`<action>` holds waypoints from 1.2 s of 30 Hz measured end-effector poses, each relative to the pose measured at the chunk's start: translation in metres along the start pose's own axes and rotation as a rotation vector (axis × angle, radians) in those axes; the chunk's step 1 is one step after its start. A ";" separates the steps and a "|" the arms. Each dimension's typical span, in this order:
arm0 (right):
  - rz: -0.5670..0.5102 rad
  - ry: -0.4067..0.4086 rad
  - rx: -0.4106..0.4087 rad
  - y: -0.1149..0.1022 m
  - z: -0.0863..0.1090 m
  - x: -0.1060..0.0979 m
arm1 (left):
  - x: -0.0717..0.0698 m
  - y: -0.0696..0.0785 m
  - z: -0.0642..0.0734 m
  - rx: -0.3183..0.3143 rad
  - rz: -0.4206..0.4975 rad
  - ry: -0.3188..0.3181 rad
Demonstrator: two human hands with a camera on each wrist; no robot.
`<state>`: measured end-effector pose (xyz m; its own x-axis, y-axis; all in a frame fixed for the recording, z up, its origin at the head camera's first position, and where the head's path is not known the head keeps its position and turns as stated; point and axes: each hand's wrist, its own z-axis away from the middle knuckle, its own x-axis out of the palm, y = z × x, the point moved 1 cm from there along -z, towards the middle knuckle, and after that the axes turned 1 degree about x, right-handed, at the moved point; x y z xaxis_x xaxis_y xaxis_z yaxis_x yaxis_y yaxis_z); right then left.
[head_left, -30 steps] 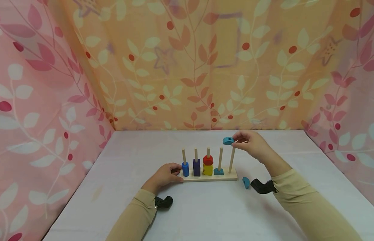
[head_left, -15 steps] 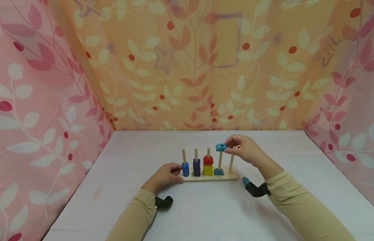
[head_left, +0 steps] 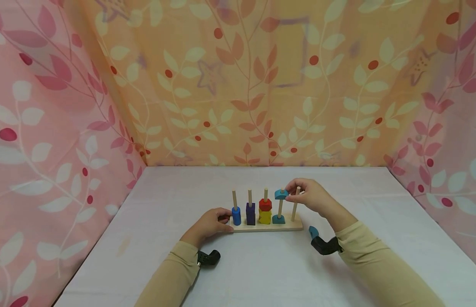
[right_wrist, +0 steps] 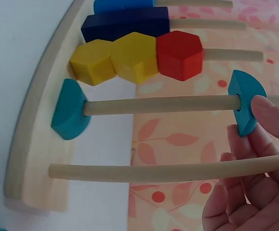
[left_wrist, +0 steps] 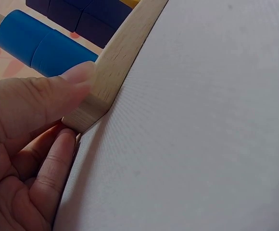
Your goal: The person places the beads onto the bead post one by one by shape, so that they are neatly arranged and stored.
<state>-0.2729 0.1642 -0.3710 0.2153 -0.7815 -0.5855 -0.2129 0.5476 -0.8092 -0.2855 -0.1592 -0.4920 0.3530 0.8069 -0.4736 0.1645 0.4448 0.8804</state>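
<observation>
My right hand (head_left: pixel 308 195) pinches a teal half-round block (right_wrist: pixel 243 113) between thumb and fingers. That block is threaded near the top of the fourth peg (right_wrist: pixel 163 104) of a wooden peg stacker (head_left: pixel 266 228). At the foot of the same peg sits another teal half-round block (right_wrist: pixel 69 113). The bare fifth peg (right_wrist: pixel 178 171) passes in front of my right fingers in the right wrist view. My left hand (head_left: pixel 209 222) grips the stacker's left end, thumb (left_wrist: pixel 79 77) on the base's corner and fingers curled beside its end.
The other pegs carry blue cylinders (head_left: pixel 236 216), dark blue square blocks (head_left: pixel 250 214), and two yellow blocks (right_wrist: pixel 134 57) under a red one (right_wrist: pixel 180 55). A loose teal block (head_left: pixel 313 231) lies on the white table (head_left: pixel 261 273), partly behind the right wrist camera (head_left: pixel 324 246).
My right hand has moved left and down with the teal block, from above the fifth peg onto the top of the fourth. The left hand stays on the stacker.
</observation>
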 end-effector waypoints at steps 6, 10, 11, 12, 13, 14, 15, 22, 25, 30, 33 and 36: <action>-0.041 -0.020 0.084 0.013 0.000 0.010 | 0.000 -0.003 -0.001 0.000 -0.012 -0.003; -0.048 -0.045 0.121 0.025 -0.001 0.019 | 0.000 -0.003 -0.001 -0.004 -0.009 -0.005; -0.047 -0.050 0.133 0.028 -0.001 0.021 | 0.000 -0.003 -0.001 -0.001 -0.007 -0.004; -0.045 -0.053 0.145 0.031 -0.002 0.023 | 0.000 -0.003 -0.001 0.001 -0.006 -0.004; -0.048 -0.055 0.153 0.035 -0.002 0.025 | 0.000 -0.002 -0.001 -0.004 -0.002 -0.001; -0.047 -0.057 0.159 0.038 -0.002 0.028 | 0.000 -0.002 0.000 -0.001 0.000 0.000; -0.051 -0.057 0.164 0.040 -0.003 0.030 | 0.001 -0.002 0.000 0.002 0.001 0.000; -0.019 -0.060 0.133 0.052 -0.004 0.039 | 0.001 -0.002 -0.001 -0.003 0.001 -0.003; -0.015 -0.061 0.122 0.056 -0.005 0.041 | 0.000 -0.002 -0.001 -0.005 -0.010 -0.008; -0.029 -0.081 0.101 0.063 -0.007 0.044 | 0.000 -0.001 0.000 -0.010 -0.016 -0.009; -0.051 -0.089 0.100 0.064 -0.007 0.046 | 0.001 -0.002 0.000 -0.014 -0.010 -0.009; -0.056 -0.106 0.095 0.064 -0.008 0.046 | 0.000 -0.003 -0.001 -0.015 -0.007 -0.010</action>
<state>-0.2838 0.1610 -0.4491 0.3244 -0.7787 -0.5370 -0.1074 0.5337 -0.8389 -0.2867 -0.1598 -0.4949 0.3607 0.7999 -0.4796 0.1531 0.4565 0.8764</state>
